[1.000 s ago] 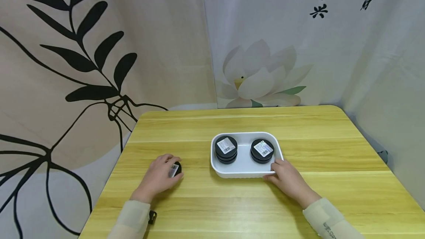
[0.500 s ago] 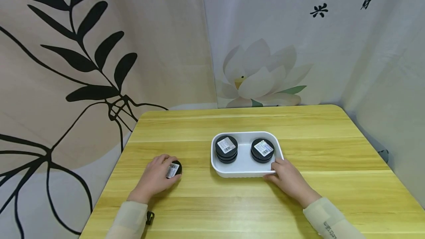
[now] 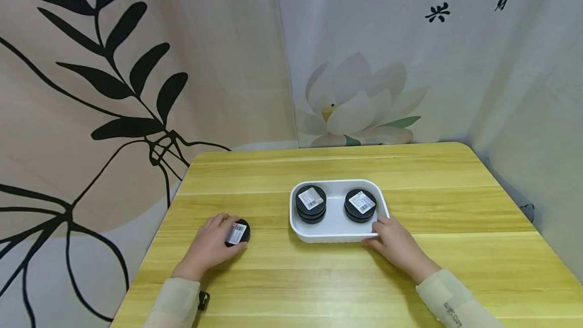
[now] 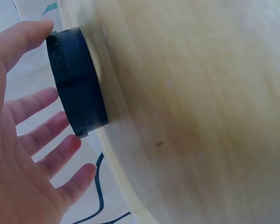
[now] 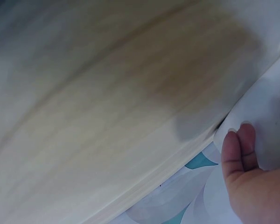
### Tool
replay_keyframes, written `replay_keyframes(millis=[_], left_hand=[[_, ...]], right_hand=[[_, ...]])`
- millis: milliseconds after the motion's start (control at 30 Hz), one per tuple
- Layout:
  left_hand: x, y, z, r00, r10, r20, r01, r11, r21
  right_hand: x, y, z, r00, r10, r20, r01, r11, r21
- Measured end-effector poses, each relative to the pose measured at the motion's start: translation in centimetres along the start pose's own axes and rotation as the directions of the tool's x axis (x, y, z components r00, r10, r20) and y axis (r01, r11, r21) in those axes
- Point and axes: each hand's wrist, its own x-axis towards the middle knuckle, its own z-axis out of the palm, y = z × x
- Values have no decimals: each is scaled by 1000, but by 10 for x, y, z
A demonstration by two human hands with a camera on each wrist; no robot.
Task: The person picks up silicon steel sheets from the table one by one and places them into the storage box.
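Note:
A flat round black container (image 3: 237,233) with a white barcode label lies on the table left of the tray. My left hand (image 3: 210,245) is around its near left side, thumb and fingers spread and fairly straight. In the left wrist view, the thumb tip (image 4: 45,27) is at the container's rim and a gap separates the palm from it. My right hand (image 3: 395,247) pinches the front right corner of a white tray (image 3: 334,239). Inside that tray, similar black containers stand in a left stack (image 3: 311,204) and a right stack (image 3: 360,205), both with labels on top.
A yellow wood-grain table (image 3: 291,287) carries everything. Behind it hangs a curtain (image 3: 237,54) printed with black leaves, a pale lotus and dark characters. A small black object (image 3: 203,300) is beside the left sleeve.
My left hand has drawn back slightly to the left, so more of the black container's top shows. My right hand and the tray have stayed in place.

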Motion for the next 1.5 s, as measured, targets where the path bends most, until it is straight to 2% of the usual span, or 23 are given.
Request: replay_keyframes(millis=[300,500,767,1033,1500], left_hand=[[1,-1,1,1000,-12,-3,12,1000,-13],[3,-1,7,1000,-12,17,13,999,-50],[2,-6,13,999,-36,27,37,998,-50],[-1,-10,8,997,-61,44,63,997,-51],[0,-9,5,990,-93,106,102,991,-91]], right_hand=[[1,-1,-4,1000,-3,4,3,1000,5],[-4,2,-7,999,30,15,-30,1000,-3],[-4,3,-5,1000,19,17,-19,1000,1],[-1,0,-1,1000,-4,5,4,1000,-2],[0,-2,-2,1000,18,19,-19,1000,6]])
